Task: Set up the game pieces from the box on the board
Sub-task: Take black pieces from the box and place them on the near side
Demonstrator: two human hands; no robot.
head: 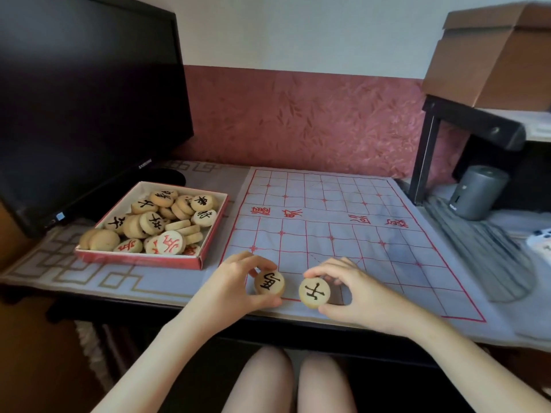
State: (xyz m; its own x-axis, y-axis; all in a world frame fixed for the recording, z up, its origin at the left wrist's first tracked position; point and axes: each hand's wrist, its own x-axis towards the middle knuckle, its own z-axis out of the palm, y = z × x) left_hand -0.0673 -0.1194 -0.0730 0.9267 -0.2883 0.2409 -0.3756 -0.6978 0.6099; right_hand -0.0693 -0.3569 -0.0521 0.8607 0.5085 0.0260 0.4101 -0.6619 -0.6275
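Board [328, 242]: no piece set. Left hand [238, 281] grip pinches left disc [269, 283], right hand [357, 290] grip right disc [314, 293], 6 o'clock edge. Box [140, 259], 9 o'clock: heaped.

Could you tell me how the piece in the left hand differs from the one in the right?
The left piece bears a boxy character; the right piece a simple crossed one. The left piece is nearer the box than the right piece. Both are round, pale, inked black.
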